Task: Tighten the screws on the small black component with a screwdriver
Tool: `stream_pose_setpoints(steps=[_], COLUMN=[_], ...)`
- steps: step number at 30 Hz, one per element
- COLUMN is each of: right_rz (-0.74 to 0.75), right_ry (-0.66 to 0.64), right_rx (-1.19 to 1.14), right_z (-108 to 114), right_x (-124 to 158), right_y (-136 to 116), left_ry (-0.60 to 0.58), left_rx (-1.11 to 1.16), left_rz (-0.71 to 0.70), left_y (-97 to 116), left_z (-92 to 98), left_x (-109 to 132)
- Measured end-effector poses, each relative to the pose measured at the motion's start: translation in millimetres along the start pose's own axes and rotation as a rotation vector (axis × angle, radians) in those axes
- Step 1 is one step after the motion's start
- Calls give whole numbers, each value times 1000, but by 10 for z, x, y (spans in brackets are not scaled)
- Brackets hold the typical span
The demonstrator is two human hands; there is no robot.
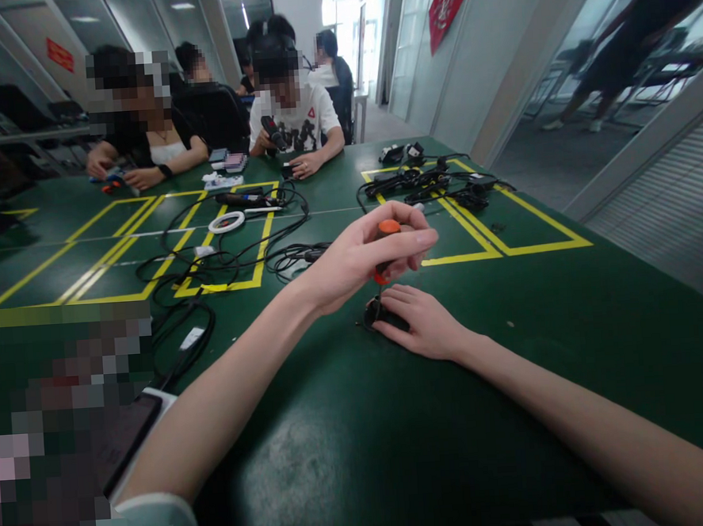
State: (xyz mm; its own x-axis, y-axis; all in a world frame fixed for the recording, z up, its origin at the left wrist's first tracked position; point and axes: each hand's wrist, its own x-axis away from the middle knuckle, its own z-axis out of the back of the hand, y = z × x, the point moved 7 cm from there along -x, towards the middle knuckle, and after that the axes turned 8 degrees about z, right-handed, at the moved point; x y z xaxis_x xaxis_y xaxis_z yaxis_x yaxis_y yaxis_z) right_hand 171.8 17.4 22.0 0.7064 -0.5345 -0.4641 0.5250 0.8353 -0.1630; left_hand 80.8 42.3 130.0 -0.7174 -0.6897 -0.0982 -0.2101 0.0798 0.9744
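Observation:
My left hand (380, 245) is closed round the handle of an orange and black screwdriver (388, 227), held upright with its shaft pointing down. The shaft's lower end meets a small black part (374, 313) lying on the green table. My right hand (420, 322) rests on the table with its fingers and thumb gripping that black part from the right side. What kind of part it is, and where exactly the tip sits, are too small and partly covered to tell.
Tangled black cables (232, 254) and a white ring (227, 222) lie left of my hands. More cables and black adapters (430, 180) are at the back right. Yellow tape (547, 247) marks the green table (570, 337). A co-worker (295, 116) opposite holds a black tool.

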Motion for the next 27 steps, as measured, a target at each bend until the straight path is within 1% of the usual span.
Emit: stream_pose_setpoints(steps=[4,6,11,19,27], right_rz=[9,6,-4,-13,-13], right_ry=[-6,-5,4,26,53], right_rx=[3,0,-19,-65,-133], right_z=[5,4,-9,-17,22], right_x=[-1,3,14,11,7], right_y=[-9,-2,17,32,36], left_ry=[-67,-75,-55,2,12], left_rx=[46,55,33,5,-14], left_rz=[-20,-25,-25,24,25], left_y=[28,26,-3,6,1], left_z=[-24,-25,-24,-22,5], left_x=[-19,-23,-6,1,-12])
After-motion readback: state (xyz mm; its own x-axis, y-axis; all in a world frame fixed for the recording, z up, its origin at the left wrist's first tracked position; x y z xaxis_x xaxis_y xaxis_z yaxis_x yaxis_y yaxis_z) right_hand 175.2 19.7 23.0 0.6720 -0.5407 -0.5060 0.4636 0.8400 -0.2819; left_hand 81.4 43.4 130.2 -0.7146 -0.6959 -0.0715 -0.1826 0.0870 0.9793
